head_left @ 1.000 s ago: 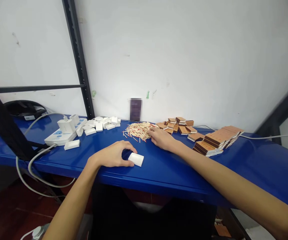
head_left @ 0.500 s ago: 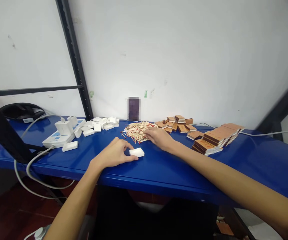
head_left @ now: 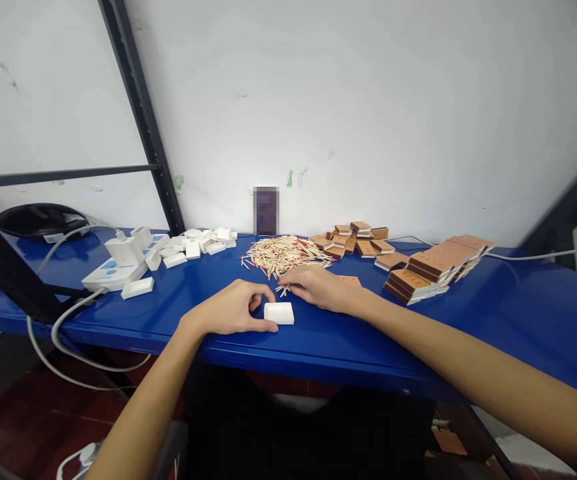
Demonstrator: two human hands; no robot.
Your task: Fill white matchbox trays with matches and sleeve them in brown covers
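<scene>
My left hand [head_left: 238, 308] curls its thumb and fingers around the left end of a small white matchbox tray [head_left: 279, 313] on the blue table. Just behind the tray, my right hand [head_left: 313, 287] pinches a small bunch of matches [head_left: 283, 290] between its fingertips. A heap of loose red-tipped matches [head_left: 278, 253] lies behind that hand. Partly hidden behind my right wrist is a brown matchbox cover [head_left: 351, 281].
Several white trays [head_left: 201, 243] are piled at the back left, beside a power strip [head_left: 113, 273] with cables. Brown matchboxes lie scattered [head_left: 363, 243] and in stacks [head_left: 431, 267] on the right. A black metal post [head_left: 141, 113] stands at left.
My right hand has pulled back from the heap toward the tray, with matches now showing at its fingertips. The left hand stays at the tray, which has turned slightly.
</scene>
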